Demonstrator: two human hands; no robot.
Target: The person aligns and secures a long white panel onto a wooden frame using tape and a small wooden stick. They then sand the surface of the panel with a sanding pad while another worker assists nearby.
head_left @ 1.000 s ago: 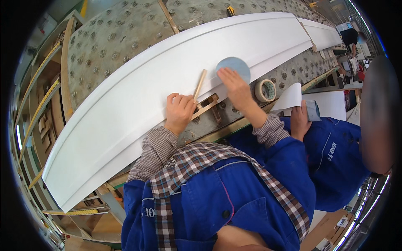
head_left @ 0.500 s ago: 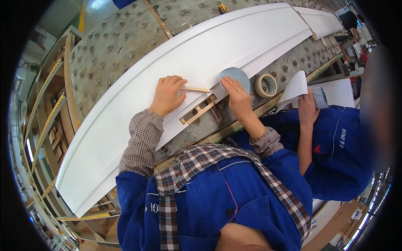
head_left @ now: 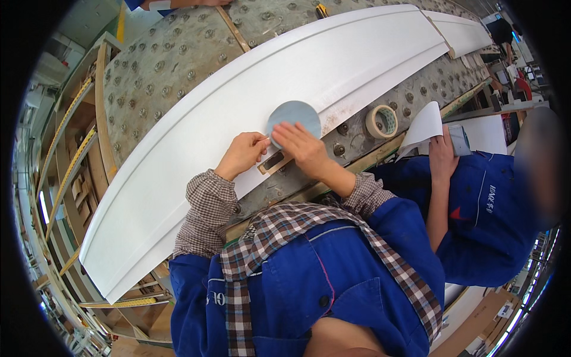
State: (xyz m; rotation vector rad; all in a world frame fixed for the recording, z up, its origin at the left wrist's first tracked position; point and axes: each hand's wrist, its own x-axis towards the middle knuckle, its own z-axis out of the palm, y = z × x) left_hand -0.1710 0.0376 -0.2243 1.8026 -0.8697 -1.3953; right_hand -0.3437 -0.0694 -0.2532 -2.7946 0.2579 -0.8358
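Note:
A round grey-blue sanding disc (head_left: 293, 114) lies under the stretched fingers of my right hand (head_left: 303, 150), at the near edge of a long curved white panel (head_left: 196, 157). My left hand (head_left: 242, 154) is closed in a pinch just left of the disc, holding the end of a thin wooden strip that is mostly hidden by the disc and fingers. Partly beneath my right hand sits a small wooden frame (head_left: 265, 169) with cut-out openings, its right part covered.
To the right, a masking tape roll (head_left: 381, 121) rests on the studded metal table (head_left: 143, 89). A co-worker's hand (head_left: 441, 157) holds a grey-blue piece beside a curled white sheet (head_left: 423, 128). Another person's arm (head_left: 178, 3) reaches in at the top left. A yellow-handled tool (head_left: 322, 11) lies behind the panel.
My right hand has moved left with the sanding disc, which now covers the strip and part of the frame. My left fingers have closed more tightly. Another person's arm has appeared at top left.

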